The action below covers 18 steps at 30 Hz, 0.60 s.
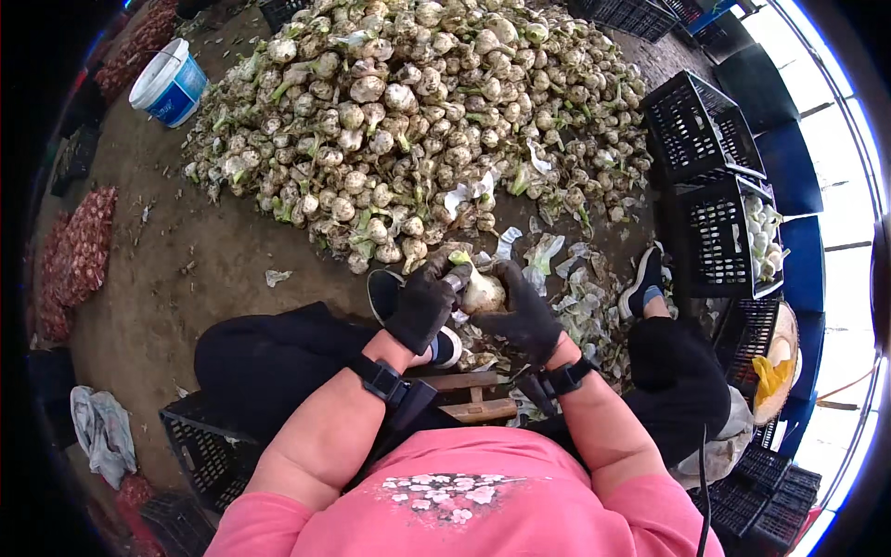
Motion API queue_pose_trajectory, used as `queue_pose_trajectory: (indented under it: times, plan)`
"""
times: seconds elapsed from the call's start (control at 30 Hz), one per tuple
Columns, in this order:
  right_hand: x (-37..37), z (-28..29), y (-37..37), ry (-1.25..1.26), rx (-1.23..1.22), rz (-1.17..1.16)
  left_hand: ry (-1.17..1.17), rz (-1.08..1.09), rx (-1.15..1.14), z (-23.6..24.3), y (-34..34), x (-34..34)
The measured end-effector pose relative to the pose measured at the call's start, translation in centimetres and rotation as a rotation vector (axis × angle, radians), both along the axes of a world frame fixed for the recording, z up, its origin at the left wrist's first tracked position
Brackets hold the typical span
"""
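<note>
A garlic bulb point(483, 293) with a short green stem stub is between my two hands, just beyond my lap. My left hand point(422, 304), in a dark glove, is closed at the stem side of the bulb. At its thumb is a small greyish patch that I cannot make out. Around the right side of the bulb curl the fingers of my right hand point(522, 316), also gloved. Ahead lies a large heap of soil-stained garlic point(399, 121), with stem stubs on many bulbs. Peeled skins point(585, 311) litter the ground beside my right foot.
Black plastic crates point(691, 125) line the right side; one holds cleaner white garlic point(766, 237). A straw hat with yellow cloth point(780, 367) lies there too. At left are a white-and-blue bucket point(172, 84), red mesh sacks point(79, 251), a pale cloth point(100, 432) and another crate point(209, 450).
</note>
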State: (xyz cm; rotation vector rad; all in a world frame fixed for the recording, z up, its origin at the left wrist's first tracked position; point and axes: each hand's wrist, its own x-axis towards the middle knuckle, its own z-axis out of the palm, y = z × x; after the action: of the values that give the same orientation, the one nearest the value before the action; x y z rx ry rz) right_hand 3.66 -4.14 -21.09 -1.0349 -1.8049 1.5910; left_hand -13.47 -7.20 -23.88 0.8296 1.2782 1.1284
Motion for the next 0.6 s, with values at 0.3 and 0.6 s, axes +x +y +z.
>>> queue_pose_trajectory:
  times: [0.3,0.6]
  plan:
    - [-0.8,1.1,-1.5,0.032,-0.101,-0.325,0.084,-0.13,0.216,0.8,-1.4,0.2]
    - [0.0,-0.7,-1.1,-0.366,0.204,-0.555,0.037,-0.034,0.164,3.0,-1.6,1.3]
